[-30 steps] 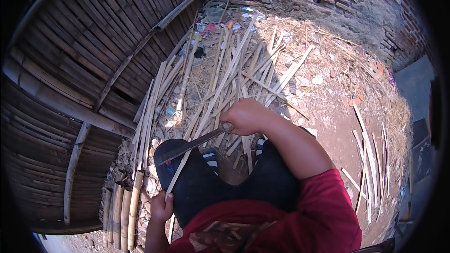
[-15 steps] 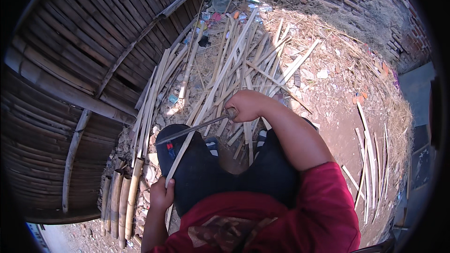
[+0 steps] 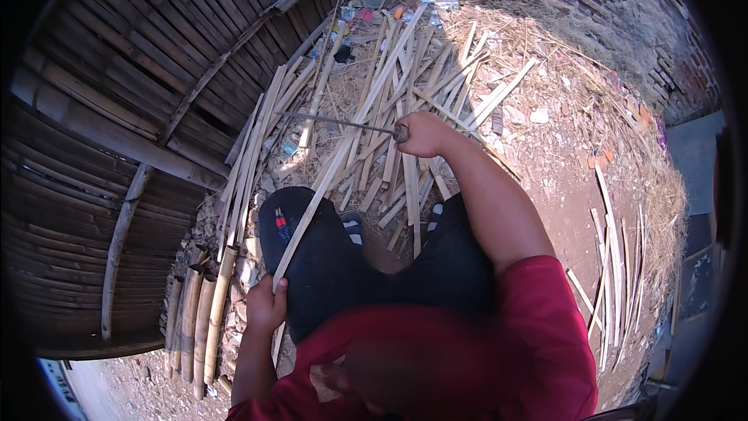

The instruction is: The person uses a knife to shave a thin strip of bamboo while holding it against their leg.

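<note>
Toward half past seven, a pale strip [image 3: 300, 238] is gripped near its lower end by the left hand [image 3: 266, 308]; it is angled over the left thigh [image 3: 319, 284] toward twelve, presumably so that it can be steadied. Toward one o'clock, the handle of a long blade [image 3: 335, 121] is enclosed by the right hand's [image 3: 423, 134] closed grip, the tip being directed toward nine, perhaps for leg clearance. Whether the strip is touched by it cannot be told.
</note>
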Tool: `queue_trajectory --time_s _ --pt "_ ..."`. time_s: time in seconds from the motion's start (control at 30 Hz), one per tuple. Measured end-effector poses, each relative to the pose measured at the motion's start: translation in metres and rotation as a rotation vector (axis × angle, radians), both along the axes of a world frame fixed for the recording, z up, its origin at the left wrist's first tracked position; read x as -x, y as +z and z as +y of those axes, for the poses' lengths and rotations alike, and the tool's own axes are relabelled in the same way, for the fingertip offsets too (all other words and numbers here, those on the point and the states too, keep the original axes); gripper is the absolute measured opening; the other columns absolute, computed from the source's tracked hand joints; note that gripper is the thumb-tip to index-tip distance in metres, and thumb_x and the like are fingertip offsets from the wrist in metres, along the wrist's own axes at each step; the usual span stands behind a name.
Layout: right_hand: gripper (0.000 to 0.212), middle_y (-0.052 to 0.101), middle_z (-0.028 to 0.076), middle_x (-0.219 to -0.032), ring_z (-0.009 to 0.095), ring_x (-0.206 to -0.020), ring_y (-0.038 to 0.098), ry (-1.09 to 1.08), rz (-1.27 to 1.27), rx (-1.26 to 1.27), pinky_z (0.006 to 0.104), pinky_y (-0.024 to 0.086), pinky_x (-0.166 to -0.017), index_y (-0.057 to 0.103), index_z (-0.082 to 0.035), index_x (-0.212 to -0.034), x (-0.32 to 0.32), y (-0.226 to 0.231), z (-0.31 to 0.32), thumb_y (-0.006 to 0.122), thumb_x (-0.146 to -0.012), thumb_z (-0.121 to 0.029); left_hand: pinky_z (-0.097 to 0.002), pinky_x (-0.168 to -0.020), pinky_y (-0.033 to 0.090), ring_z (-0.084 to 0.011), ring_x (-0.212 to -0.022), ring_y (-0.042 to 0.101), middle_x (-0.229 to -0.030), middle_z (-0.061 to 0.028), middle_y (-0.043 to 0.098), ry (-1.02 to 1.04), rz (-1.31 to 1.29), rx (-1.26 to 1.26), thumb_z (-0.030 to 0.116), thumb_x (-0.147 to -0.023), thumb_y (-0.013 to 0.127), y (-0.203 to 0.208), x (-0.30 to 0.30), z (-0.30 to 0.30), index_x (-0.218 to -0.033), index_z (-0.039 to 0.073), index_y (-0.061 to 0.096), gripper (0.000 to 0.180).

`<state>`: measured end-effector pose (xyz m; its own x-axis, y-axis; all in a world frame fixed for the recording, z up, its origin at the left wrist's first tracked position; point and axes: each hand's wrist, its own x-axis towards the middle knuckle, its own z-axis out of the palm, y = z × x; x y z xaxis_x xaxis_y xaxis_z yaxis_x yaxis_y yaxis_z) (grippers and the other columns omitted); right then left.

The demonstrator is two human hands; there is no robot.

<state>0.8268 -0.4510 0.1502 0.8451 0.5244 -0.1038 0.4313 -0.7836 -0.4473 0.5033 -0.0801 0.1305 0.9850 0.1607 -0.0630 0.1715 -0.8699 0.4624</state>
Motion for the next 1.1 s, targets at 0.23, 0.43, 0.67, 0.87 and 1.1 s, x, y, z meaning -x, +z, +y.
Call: queue_trajectory --time_s 0.23,0.43,0.67,0.87,1.1 --pt "0.039 0.071 0.023 -0.095 0.042 -0.095 0.067 -0.043 -0.013 -0.114 0.0477 0.054 -0.086 0.070 -0.001 -0.099 -0.003 -0.009 -0.004 0.072 -0.072 -0.029 -0.0511 -0.060 0.047 -0.0471 -0.068 0.064 -0.068 -0.0262 0.061 -0.012 0.003 -0.002 0.039 -0.101 0.056 0.014 0.002 0.001 -0.081 0.001 0.055 0.044" --pt "0.033 0.071 0.021 -0.091 0.041 -0.094 0.067 0.108 0.020 -0.020 0.0482 0.054 -0.084 0.070 -0.003 -0.095 0.016 0.018 0.013 0.070 -0.071 -0.026 -0.0503 -0.059 0.047 -0.0456 -0.067 0.064 -0.067 -0.0249 0.061 -0.022 0.036 0.067 0.038 -0.101 0.056 0.006 0.010 0.009 -0.082 0.000 0.056 0.042" --pt "0.043 0.071 0.025 -0.098 0.042 -0.095 0.068 -0.206 -0.064 -0.226 0.0462 0.054 -0.087 0.070 0.001 -0.105 -0.015 -0.024 -0.020 0.070 -0.073 -0.027 -0.0478 -0.057 0.047 -0.0443 -0.064 0.064 -0.065 -0.0240 0.060 -0.024 -0.002 0.039 0.037 -0.102 0.056 0.014 0.009 0.005 -0.082 0.000 0.056 0.042" --pt "0.039 0.071 0.018 -0.089 0.039 -0.091 0.068 0.174 -0.085 0.072 0.0488 0.054 -0.081 0.071 -0.008 -0.100 0.040 0.037 0.023 0.078 -0.073 -0.036 -0.0478 -0.057 0.046 -0.0437 -0.062 0.063 -0.064 -0.0233 0.059 -0.012 -0.010 0.055 0.036 -0.100 0.058 0.011 0.010 0.002 -0.082 0.000 0.056 0.040" --pt "0.047 0.069 0.021 -0.086 0.041 -0.089 0.067 -0.004 -0.052 -0.043 0.0481 0.052 -0.079 0.071 -0.005 -0.102 0.013 0.040 -0.018 0.080 -0.077 -0.044 -0.0493 -0.058 0.047 -0.0446 -0.064 0.064 -0.065 -0.0233 0.061 0.011 -0.001 0.075 0.033 -0.100 0.059 -0.003 0.010 0.007 -0.084 0.002 0.056 0.036"
